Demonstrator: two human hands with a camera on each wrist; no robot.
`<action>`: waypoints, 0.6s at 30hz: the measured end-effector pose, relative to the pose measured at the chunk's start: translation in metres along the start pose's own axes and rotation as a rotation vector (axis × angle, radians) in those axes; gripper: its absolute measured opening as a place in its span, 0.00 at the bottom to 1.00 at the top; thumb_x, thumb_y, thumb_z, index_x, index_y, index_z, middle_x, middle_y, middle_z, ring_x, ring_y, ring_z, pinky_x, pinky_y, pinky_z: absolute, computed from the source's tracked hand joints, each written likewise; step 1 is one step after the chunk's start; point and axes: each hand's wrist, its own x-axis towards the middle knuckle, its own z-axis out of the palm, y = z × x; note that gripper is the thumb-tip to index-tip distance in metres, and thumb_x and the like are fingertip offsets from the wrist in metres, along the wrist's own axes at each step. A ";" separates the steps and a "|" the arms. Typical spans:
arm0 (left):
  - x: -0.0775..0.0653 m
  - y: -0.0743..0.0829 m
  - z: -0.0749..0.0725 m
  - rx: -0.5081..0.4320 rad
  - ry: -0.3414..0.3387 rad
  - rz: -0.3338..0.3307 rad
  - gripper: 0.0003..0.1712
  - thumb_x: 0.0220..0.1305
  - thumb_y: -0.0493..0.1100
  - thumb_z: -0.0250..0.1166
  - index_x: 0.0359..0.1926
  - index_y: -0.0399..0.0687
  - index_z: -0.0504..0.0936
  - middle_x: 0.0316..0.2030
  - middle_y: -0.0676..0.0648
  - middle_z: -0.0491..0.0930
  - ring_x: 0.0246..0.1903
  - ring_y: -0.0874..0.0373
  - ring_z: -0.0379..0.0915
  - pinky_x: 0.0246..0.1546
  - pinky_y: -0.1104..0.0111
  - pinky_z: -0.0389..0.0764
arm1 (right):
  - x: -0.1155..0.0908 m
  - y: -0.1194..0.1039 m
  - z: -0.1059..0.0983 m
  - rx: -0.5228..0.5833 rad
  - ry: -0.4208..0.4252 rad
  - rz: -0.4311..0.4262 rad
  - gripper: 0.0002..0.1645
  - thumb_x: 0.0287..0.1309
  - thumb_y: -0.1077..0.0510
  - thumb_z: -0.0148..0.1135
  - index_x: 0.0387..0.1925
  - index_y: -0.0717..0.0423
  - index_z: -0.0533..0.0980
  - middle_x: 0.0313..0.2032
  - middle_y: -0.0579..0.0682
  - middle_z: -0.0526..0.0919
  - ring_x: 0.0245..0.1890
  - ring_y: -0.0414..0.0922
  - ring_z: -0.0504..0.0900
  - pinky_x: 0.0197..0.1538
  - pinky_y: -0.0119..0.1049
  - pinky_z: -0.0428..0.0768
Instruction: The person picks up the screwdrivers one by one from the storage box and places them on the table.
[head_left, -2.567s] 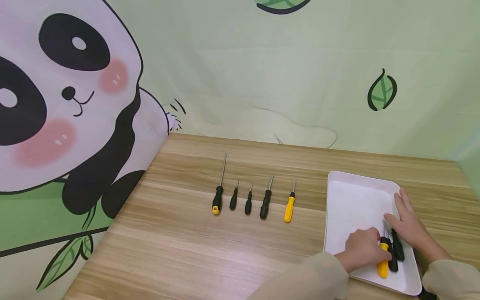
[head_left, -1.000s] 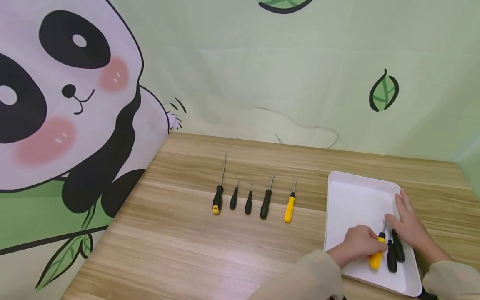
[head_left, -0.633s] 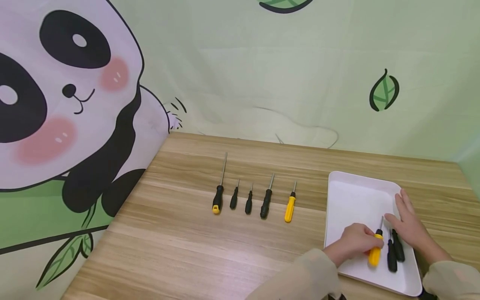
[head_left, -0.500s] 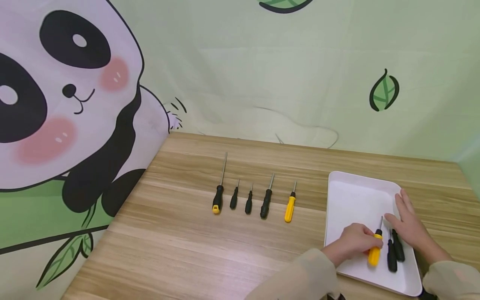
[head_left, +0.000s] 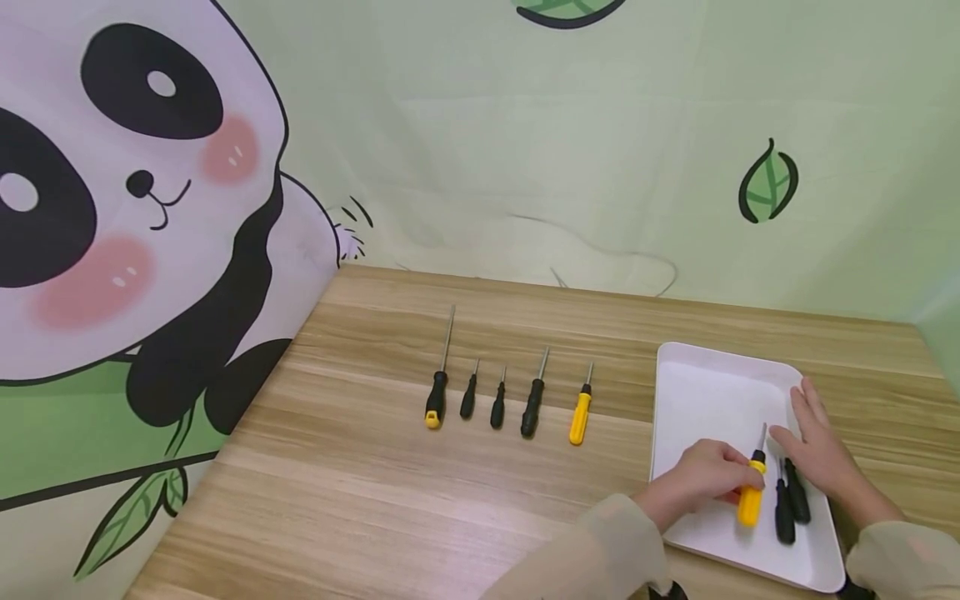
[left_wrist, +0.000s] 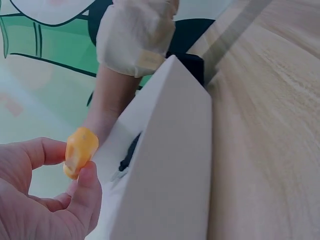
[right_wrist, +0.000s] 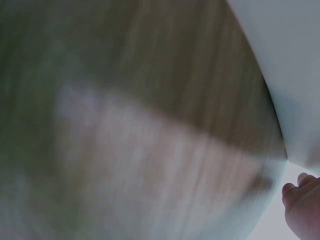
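Note:
My left hand (head_left: pixel 705 473) pinches a yellow-handled screwdriver (head_left: pixel 750 503) between thumb and fingers over the white tray (head_left: pixel 701 400), its shank pointing to the far side. In the left wrist view the butt of the yellow handle shows between thumb and fingertip of the left hand (left_wrist: pixel 55 195). Just right of it, two black screwdrivers (head_left: pixel 784 518) lie side by side in the tray. My right hand (head_left: pixel 819 446) rests with extended fingers on the tray's right rim. In the right wrist view only a bit of the right hand (right_wrist: pixel 304 207) shows at the edge.
To the left of the tray, a row of screwdrivers lies on the wooden table (head_left: pixel 375 500): a long black-and-yellow one (head_left: pixel 435 400), several black ones (head_left: pixel 532 408) and a yellow one (head_left: pixel 579 418). A printed cloth (head_left: pixel 487 150) hangs behind the table's far edge.
The left hand has moved left with the yellow screwdriver, away from the two black ones, and slightly toward the far side. The right hand and the row on the table stay put.

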 end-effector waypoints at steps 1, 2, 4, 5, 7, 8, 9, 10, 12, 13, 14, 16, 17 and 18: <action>0.000 0.001 -0.001 -0.013 -0.001 0.000 0.08 0.46 0.39 0.67 0.26 0.43 0.76 0.21 0.50 0.72 0.17 0.60 0.67 0.26 0.69 0.79 | 0.000 0.000 0.000 0.000 -0.001 0.002 0.41 0.62 0.54 0.41 0.62 0.75 0.34 0.65 0.65 0.23 0.63 0.65 0.28 0.56 0.67 0.37; 0.000 0.002 -0.003 -0.030 -0.002 0.000 0.08 0.46 0.38 0.67 0.26 0.43 0.75 0.21 0.50 0.72 0.17 0.59 0.67 0.27 0.69 0.79 | 0.000 -0.001 0.000 0.000 -0.002 0.005 0.41 0.62 0.54 0.41 0.62 0.75 0.34 0.65 0.65 0.23 0.63 0.65 0.28 0.56 0.67 0.37; 0.000 0.004 -0.006 -0.060 -0.006 0.004 0.07 0.46 0.37 0.67 0.26 0.43 0.75 0.21 0.50 0.72 0.17 0.59 0.67 0.27 0.68 0.79 | 0.000 -0.002 -0.001 0.002 0.001 0.008 0.41 0.62 0.54 0.41 0.62 0.75 0.34 0.65 0.65 0.23 0.63 0.66 0.28 0.56 0.68 0.37; 0.000 0.005 -0.007 -0.074 -0.005 0.010 0.07 0.46 0.37 0.67 0.26 0.42 0.75 0.21 0.50 0.72 0.17 0.59 0.67 0.27 0.68 0.79 | 0.000 -0.002 -0.001 0.001 0.000 0.011 0.41 0.62 0.54 0.41 0.62 0.75 0.34 0.65 0.65 0.22 0.63 0.66 0.28 0.55 0.68 0.38; 0.000 0.007 -0.011 -0.098 -0.005 0.017 0.07 0.47 0.36 0.66 0.27 0.42 0.75 0.21 0.50 0.72 0.18 0.59 0.68 0.28 0.67 0.80 | 0.001 -0.003 -0.001 0.000 0.000 0.019 0.41 0.62 0.54 0.41 0.62 0.75 0.33 0.65 0.64 0.22 0.63 0.66 0.28 0.55 0.69 0.38; -0.001 0.008 -0.013 -0.105 -0.006 0.020 0.07 0.47 0.36 0.66 0.27 0.42 0.75 0.22 0.50 0.73 0.19 0.59 0.68 0.29 0.67 0.80 | 0.001 -0.003 -0.001 -0.001 0.001 0.021 0.41 0.62 0.54 0.41 0.62 0.75 0.33 0.65 0.64 0.22 0.63 0.67 0.28 0.54 0.69 0.38; -0.001 0.008 -0.015 -0.110 -0.006 0.023 0.07 0.47 0.36 0.66 0.27 0.42 0.75 0.22 0.50 0.73 0.19 0.59 0.68 0.29 0.67 0.80 | 0.001 -0.003 -0.001 -0.002 0.001 0.021 0.41 0.62 0.54 0.41 0.62 0.75 0.33 0.64 0.64 0.22 0.63 0.67 0.28 0.54 0.69 0.38; -0.001 0.009 -0.016 -0.115 -0.004 0.023 0.07 0.47 0.36 0.66 0.27 0.42 0.75 0.22 0.50 0.73 0.19 0.58 0.68 0.29 0.67 0.80 | 0.000 -0.003 -0.001 -0.005 -0.001 0.024 0.41 0.62 0.54 0.41 0.62 0.74 0.33 0.64 0.64 0.22 0.63 0.67 0.28 0.55 0.69 0.38; -0.002 0.010 -0.019 -0.120 -0.001 0.024 0.06 0.47 0.37 0.66 0.27 0.43 0.76 0.22 0.50 0.73 0.19 0.58 0.69 0.30 0.67 0.80 | 0.000 -0.003 -0.001 -0.006 -0.001 0.022 0.41 0.62 0.54 0.41 0.62 0.74 0.33 0.64 0.64 0.22 0.63 0.67 0.29 0.55 0.68 0.39; -0.002 0.010 -0.020 -0.124 0.000 0.024 0.06 0.48 0.37 0.66 0.27 0.43 0.76 0.22 0.50 0.73 0.19 0.58 0.69 0.30 0.67 0.80 | 0.000 -0.003 -0.001 -0.006 -0.001 0.020 0.41 0.62 0.54 0.41 0.62 0.74 0.33 0.64 0.64 0.22 0.63 0.67 0.29 0.55 0.68 0.38; -0.002 0.011 -0.021 -0.129 0.002 0.026 0.06 0.48 0.37 0.66 0.27 0.43 0.76 0.22 0.50 0.73 0.19 0.58 0.69 0.31 0.66 0.80 | 0.000 -0.003 -0.001 -0.007 -0.001 0.017 0.41 0.62 0.54 0.41 0.62 0.75 0.33 0.65 0.65 0.22 0.63 0.67 0.29 0.55 0.68 0.38; -0.002 0.011 -0.023 -0.137 0.005 0.031 0.06 0.48 0.36 0.66 0.28 0.43 0.76 0.22 0.50 0.73 0.19 0.57 0.70 0.31 0.66 0.80 | 0.000 -0.003 0.000 -0.007 -0.001 0.013 0.41 0.62 0.54 0.41 0.62 0.74 0.33 0.65 0.64 0.22 0.63 0.66 0.28 0.55 0.68 0.38; -0.001 0.011 -0.024 -0.140 0.004 0.035 0.06 0.48 0.36 0.66 0.28 0.43 0.76 0.22 0.50 0.73 0.20 0.57 0.70 0.31 0.66 0.80 | 0.000 -0.003 0.000 -0.006 -0.001 0.012 0.41 0.62 0.54 0.41 0.62 0.74 0.33 0.65 0.64 0.22 0.63 0.66 0.28 0.55 0.68 0.38; -0.001 0.011 -0.025 -0.144 0.004 0.038 0.06 0.48 0.36 0.66 0.28 0.43 0.76 0.22 0.50 0.73 0.20 0.57 0.70 0.31 0.66 0.80 | 0.000 -0.003 0.000 -0.006 -0.002 0.014 0.41 0.62 0.54 0.40 0.62 0.74 0.33 0.65 0.64 0.22 0.63 0.66 0.28 0.55 0.68 0.38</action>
